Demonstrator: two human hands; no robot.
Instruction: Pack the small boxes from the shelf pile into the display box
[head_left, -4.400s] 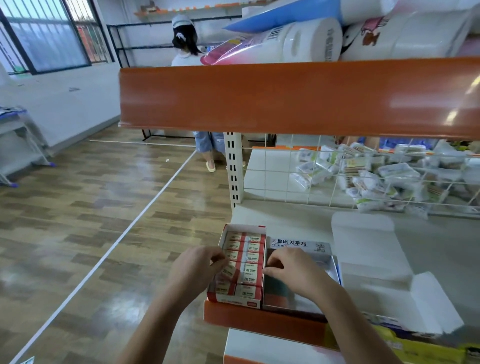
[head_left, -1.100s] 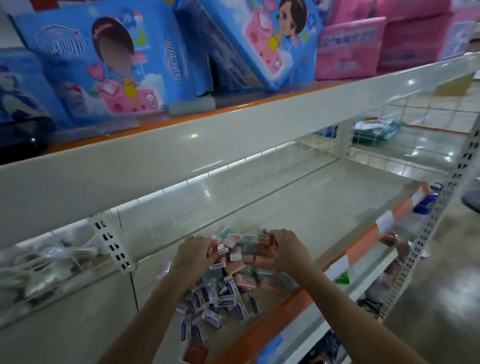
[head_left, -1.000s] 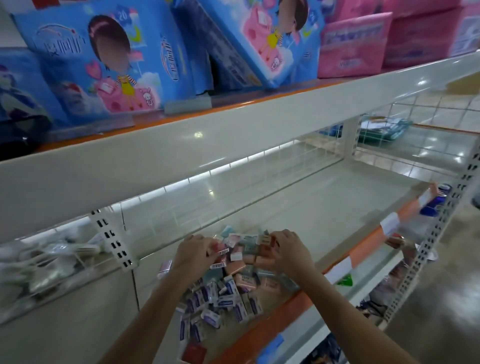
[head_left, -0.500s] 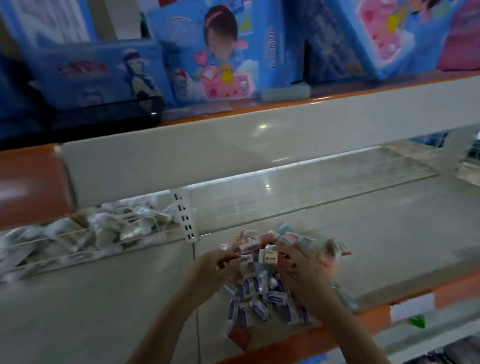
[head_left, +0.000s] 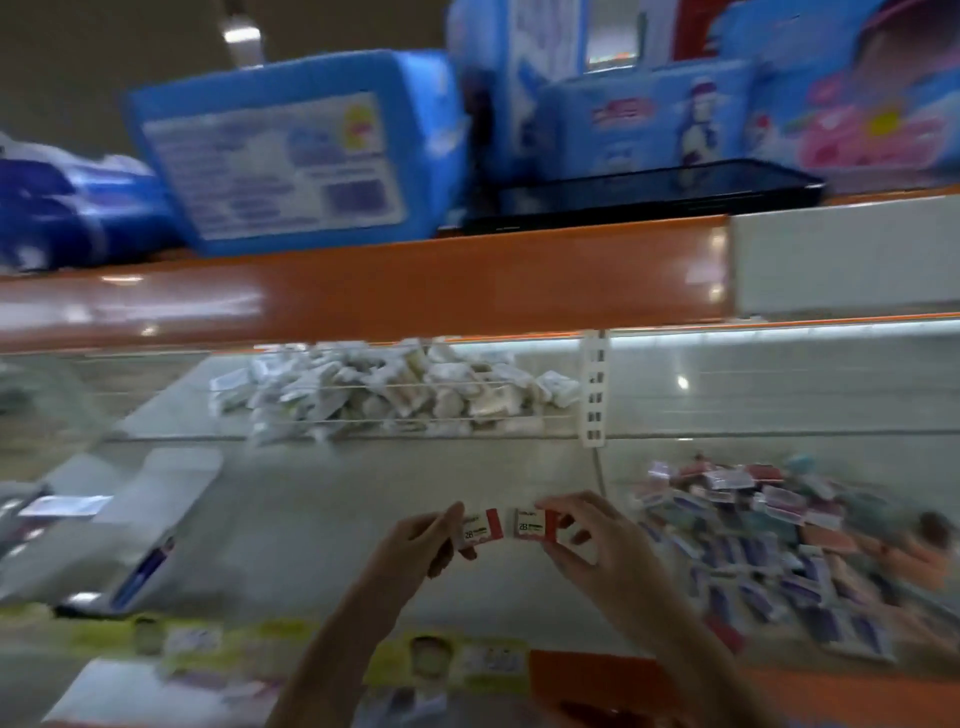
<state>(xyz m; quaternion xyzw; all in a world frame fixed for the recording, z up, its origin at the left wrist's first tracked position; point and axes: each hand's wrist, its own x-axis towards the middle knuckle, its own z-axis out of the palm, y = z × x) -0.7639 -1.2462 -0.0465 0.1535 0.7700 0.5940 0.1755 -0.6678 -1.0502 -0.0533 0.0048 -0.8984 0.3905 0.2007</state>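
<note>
My left hand (head_left: 423, 540) pinches a small red-and-white box (head_left: 480, 527) and my right hand (head_left: 592, 540) pinches a second one (head_left: 535, 524). The two boxes meet end to end above the grey shelf, in the middle of the view. To the right lies the pile of small boxes (head_left: 769, 540), red, pink, blue and teal, spread over the shelf. At the far left a white flap of the display box (head_left: 150, 499) shows, blurred; its inside is out of sight.
An orange shelf lip (head_left: 363, 286) crosses above, with blue packs (head_left: 291, 150) and a black flat item (head_left: 649, 189) on it. A wire grid (head_left: 395, 410) at the back holds white packets. A white upright (head_left: 593, 389) stands beside it. Yellow labels run along the front edge (head_left: 260, 649).
The view has swung left from the pile. Both hands left the pile, each carrying one small box, and now hold them together over bare shelf.
</note>
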